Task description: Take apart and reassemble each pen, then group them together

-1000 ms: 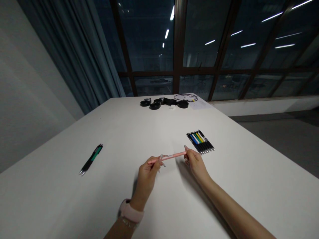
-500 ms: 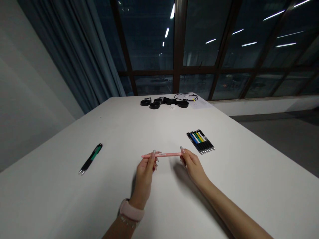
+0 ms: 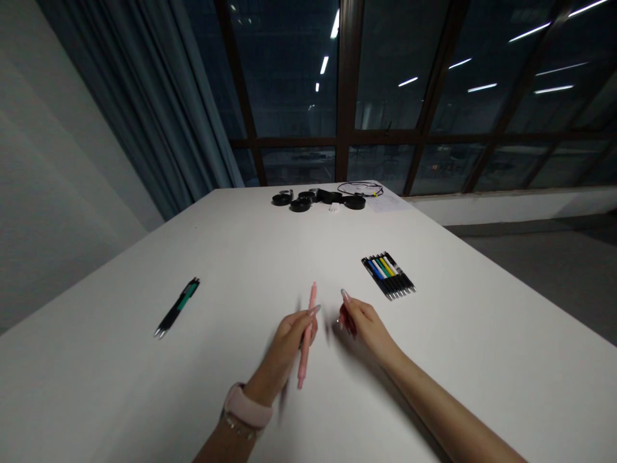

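Observation:
My left hand [image 3: 295,332] is closed around the middle of a pink pen [image 3: 304,361]. The pen slants, its upper end pointing away from me and the lower end toward me, just above the tabletop. To the right, my right hand [image 3: 365,325] is apart from the pen, with its thumb raised, fingers loosely curled and no object visible in it. Beyond that hand lies a row of several black pens [image 3: 399,283] with blue, white, green and yellow parts. Two black pens [image 3: 169,317], with green showing, lie side by side at the left.
Black rolls [image 3: 300,205] and other dark items sit at the far end of the white table [image 3: 241,251]. Near them are a small white object [image 3: 334,208], a black cable [image 3: 343,188] and paper [image 3: 388,204]. A blue curtain [image 3: 193,116] hangs at the left.
The pink pen has turned from lying crosswise between both hands to pointing away from me. My right hand has let go of its end; my left hand still holds it.

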`<state>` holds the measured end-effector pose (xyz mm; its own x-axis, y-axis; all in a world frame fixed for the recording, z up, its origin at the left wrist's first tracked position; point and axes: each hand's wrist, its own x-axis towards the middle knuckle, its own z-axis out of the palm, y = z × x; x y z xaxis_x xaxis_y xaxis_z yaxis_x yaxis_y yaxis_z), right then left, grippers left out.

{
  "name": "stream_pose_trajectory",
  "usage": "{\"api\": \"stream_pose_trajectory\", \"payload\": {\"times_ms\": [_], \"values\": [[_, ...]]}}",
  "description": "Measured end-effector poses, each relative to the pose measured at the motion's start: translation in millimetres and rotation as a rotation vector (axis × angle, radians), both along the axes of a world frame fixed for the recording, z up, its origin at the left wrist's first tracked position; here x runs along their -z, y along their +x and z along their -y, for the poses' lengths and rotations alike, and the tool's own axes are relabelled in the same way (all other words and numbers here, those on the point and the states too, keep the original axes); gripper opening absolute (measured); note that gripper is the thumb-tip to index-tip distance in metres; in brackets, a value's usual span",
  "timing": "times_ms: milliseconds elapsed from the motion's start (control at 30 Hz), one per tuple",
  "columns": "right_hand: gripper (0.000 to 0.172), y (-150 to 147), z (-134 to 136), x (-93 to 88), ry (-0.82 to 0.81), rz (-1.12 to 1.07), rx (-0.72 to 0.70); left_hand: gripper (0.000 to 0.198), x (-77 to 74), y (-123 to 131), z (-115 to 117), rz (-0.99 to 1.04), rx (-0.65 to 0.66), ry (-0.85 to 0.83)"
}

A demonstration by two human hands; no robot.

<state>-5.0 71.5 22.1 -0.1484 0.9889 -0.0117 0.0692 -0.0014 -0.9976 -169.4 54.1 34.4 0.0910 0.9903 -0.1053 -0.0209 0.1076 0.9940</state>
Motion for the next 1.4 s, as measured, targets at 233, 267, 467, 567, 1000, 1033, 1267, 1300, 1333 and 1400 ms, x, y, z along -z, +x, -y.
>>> {"api": "stream_pose_trajectory", "payload": {"times_ms": [233, 267, 467, 567, 1000, 1033, 1267, 1300, 1333, 1400], "values": [[0.061, 1.4, -1.2, -5.2, -0.090, -0.080, -0.050, 0.046, -2.9, -3.0, 8.2, -0.129, 0.432, -0.069], [0.061, 2.0, -1.2, -5.9, -0.100, -0.093, -0.066, 0.046, -3.9, -3.4, 8.6, -0.140, 0.451, -0.068], [0.056, 4.3, -1.6, -3.8, -0.128, -0.116, -0.140, 0.045, -11.0, -6.2, 8.3, -0.162, 0.490, -0.084], [0.052, 4.0, -2.4, -0.1, -0.142, -0.125, -0.182, 0.046, -9.7, -6.6, 7.1, -0.182, 0.498, -0.092], [0.053, -4.1, -2.1, 2.6, -0.193, -0.302, -0.041, 0.028, -1.0, 2.3, 9.9, -0.298, 0.111, 0.214], [0.052, -5.8, -0.9, 4.6, -0.179, -0.274, -0.053, 0.030, -0.9, 2.1, 10.6, -0.343, 0.092, 0.243], [0.052, -11.3, 8.0, 3.4, -0.041, -0.132, -0.122, 0.041, 8.1, 1.6, 9.3, -0.336, 0.038, 0.302], [0.052, -11.4, 8.7, 2.9, -0.021, -0.110, -0.118, 0.042, 9.6, 2.1, 8.7, -0.326, 0.031, 0.291], [0.052, -11.5, 9.2, 2.8, -0.001, -0.088, -0.113, 0.043, 11.0, 2.7, 7.9, -0.318, 0.023, 0.281], [0.051, -11.7, 9.8, 3.0, 0.039, -0.049, -0.109, 0.044, 12.7, 3.7, 6.2, -0.304, 0.008, 0.258]]}}
